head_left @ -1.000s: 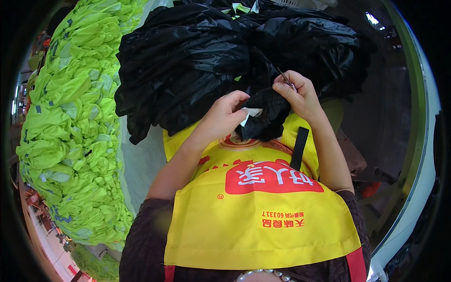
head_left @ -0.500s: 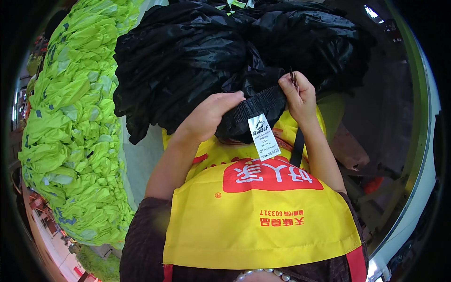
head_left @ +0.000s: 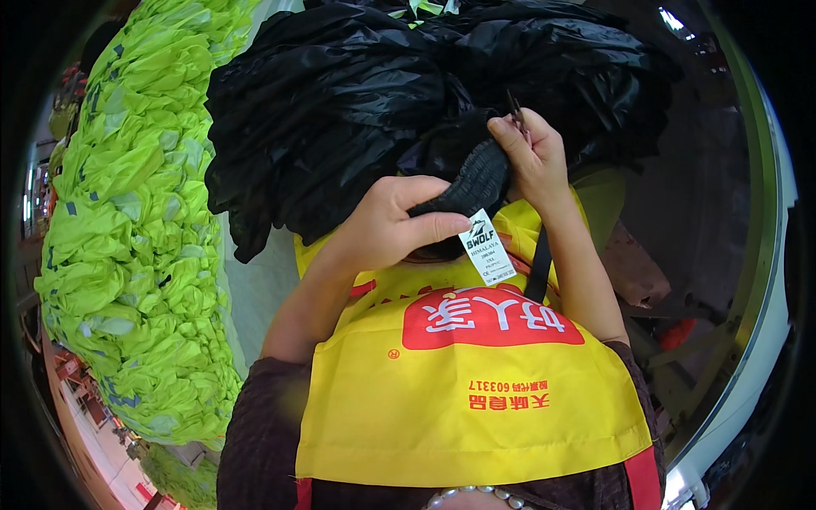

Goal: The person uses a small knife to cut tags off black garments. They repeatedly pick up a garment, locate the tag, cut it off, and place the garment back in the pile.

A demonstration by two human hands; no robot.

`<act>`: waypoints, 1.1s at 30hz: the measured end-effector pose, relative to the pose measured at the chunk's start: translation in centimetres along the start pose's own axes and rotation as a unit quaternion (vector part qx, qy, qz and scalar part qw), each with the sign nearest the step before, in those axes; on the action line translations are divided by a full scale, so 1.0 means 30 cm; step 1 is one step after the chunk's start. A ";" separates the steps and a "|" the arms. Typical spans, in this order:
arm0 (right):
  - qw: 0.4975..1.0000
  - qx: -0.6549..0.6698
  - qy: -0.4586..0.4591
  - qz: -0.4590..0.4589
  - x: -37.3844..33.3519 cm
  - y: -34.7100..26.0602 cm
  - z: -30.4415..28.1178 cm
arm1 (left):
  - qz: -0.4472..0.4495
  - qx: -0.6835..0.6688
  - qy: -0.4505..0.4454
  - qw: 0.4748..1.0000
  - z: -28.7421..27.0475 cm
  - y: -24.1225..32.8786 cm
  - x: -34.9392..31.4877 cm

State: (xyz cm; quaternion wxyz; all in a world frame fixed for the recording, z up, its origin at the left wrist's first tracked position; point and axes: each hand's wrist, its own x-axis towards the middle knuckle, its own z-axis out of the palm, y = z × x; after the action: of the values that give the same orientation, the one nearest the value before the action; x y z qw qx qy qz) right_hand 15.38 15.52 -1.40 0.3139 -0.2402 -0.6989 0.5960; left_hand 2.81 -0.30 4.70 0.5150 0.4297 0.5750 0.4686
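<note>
pearl necklace [head_left: 476, 490]: nearest, cut off by lower edge
dark sleeves [head_left: 270, 416]: ending near elbows, leaving forearms bare
yellow apron [head_left: 408, 425]: spread over chest and lap, red printed panel in middle, red straps at both lower corners
dark strip [head_left: 539, 265]: lying over yellow cloth, just beside right forearm
white tag [head_left: 487, 249]: hanging at lower edge of black elastic band, printed face up, top end just beside left thumb
left hand [head_left: 398, 223]: closed, gripping lower left end of band between thumb and fingers
black elastic band [head_left: 478, 180]: gathered and ribbed, held up between both hands, slanting up toward right, in front of black pile; cannot tell where joined to pile
right hand [head_left: 537, 157]: closed around scissors-like tool, thumb close against upper end of band; cannot tell if also pinching cloth
scissors-like tool [head_left: 515, 109]: thin, dark, tips pointing up and away, partly hidden by fingers
black pile [head_left: 340, 110]: glossy, creased, heaped beyond both hands in two big bulges
pale surface [head_left: 255, 289]: showing between black and green piles
green pile [head_left: 127, 212]: bright yellow-green cloth, bunched in long stack along left
green scraps [head_left: 421, 8]: poking out at top, behind black pile
</note>
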 end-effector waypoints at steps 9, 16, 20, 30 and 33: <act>0.999 -0.038 -0.011 -0.015 0.014 -0.027 -0.010 | 0.030 0.008 -0.013 0.999 -0.021 -0.026 0.018; 1.000 0.004 0.020 0.019 0.025 0.025 -0.013 | -0.080 -0.012 -0.052 0.995 -0.044 0.005 0.017; 0.999 -0.004 0.035 0.025 0.031 0.056 -0.034 | -0.105 -0.012 -0.046 0.993 -0.046 0.007 0.009; 1.000 -0.004 0.020 0.005 0.006 -0.002 -0.024 | -0.130 -0.085 -0.033 0.987 -0.027 -0.010 0.018; 1.000 -0.005 0.004 -0.004 0.008 -0.011 -0.020 | -0.131 -0.099 -0.057 0.985 -0.019 -0.011 0.052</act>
State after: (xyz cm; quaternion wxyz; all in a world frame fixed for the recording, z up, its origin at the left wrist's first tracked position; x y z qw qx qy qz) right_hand 15.66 16.02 -0.98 0.3176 -0.2414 -0.7014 0.5906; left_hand 2.08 1.11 4.10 0.6440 0.3231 0.5467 0.4266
